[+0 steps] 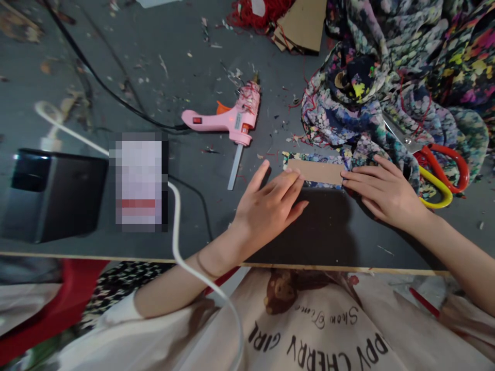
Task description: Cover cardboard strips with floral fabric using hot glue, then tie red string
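A tan cardboard strip (pixel 319 171) lies flat on a piece of flowered fabric (pixel 309 156), whose edges show beyond its long sides. My left hand (pixel 268 198) presses its fingertips on the strip's left end, thumb and fingers spread. At the other end, my right hand (pixel 386 193) rests with outstretched fingers touching the strip and the fabric. Neither hand grips anything. Scissors (pixel 444 170) with one red and one yellow handle loop lie beside my right hand, their blades partly over a large heap of flowered fabric (pixel 371 98).
A pink glue gun (pixel 228 119) with a glue stick lies left of the fabric, its black cord (pixel 100 77) running up left. A blurred-out phone (pixel 139 180), a dark box (pixel 58 193) and a white cable (pixel 177 221) are farther left. Cardboard pieces (pixel 301 26) and red yarn (pixel 257 20) lie behind.
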`<state>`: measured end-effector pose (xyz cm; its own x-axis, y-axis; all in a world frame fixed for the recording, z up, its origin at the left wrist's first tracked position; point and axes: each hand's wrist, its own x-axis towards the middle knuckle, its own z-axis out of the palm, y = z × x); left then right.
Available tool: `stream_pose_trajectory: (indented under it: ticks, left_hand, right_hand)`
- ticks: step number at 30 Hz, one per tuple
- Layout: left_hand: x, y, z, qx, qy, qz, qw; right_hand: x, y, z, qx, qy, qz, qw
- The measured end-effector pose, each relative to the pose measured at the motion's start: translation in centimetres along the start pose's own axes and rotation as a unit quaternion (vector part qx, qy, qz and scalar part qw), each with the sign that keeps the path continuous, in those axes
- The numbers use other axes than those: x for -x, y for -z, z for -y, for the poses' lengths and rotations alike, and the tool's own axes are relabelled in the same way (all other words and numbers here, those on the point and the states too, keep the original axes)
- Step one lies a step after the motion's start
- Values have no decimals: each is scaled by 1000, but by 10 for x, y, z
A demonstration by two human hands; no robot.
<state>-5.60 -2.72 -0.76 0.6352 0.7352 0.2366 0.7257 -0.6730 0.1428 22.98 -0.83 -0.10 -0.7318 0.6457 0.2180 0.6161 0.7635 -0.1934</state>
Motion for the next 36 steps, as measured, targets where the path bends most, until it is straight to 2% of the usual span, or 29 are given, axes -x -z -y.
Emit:
stream_pose_trajectory:
  ticks: [6,10,14,17,19,26,36]
  left_hand:
    - [0,1,-1,-18,-3,-1,1000]
    - [-2,2,-2,-45,-17,-7,999]
    - [-3,0,-1,-44,-21,-15,999]
    - [-3,-2,0,-34,-12,-25,999]
    - [-3,-2,0,-24,-6,-21,999]
    - [-6,0,-1,-10,2,-12,1000]
    - [-5,-1,-1,-6,-2,-10,1000]
  right_hand:
    - [-1,-3,0,65,33,0,997]
    - [-5,-6,-2,43,46,-23,998]
    - [-11,-2,-8,-65,-3,3,998]
    - [-20,5,-13,-183,-75,30,980]
    - [-27,8,-12,-204,-115,33,972]
    - [-40,6,2,-59,-100,73,991]
    - [-48,4,12,32,-105,109,988]
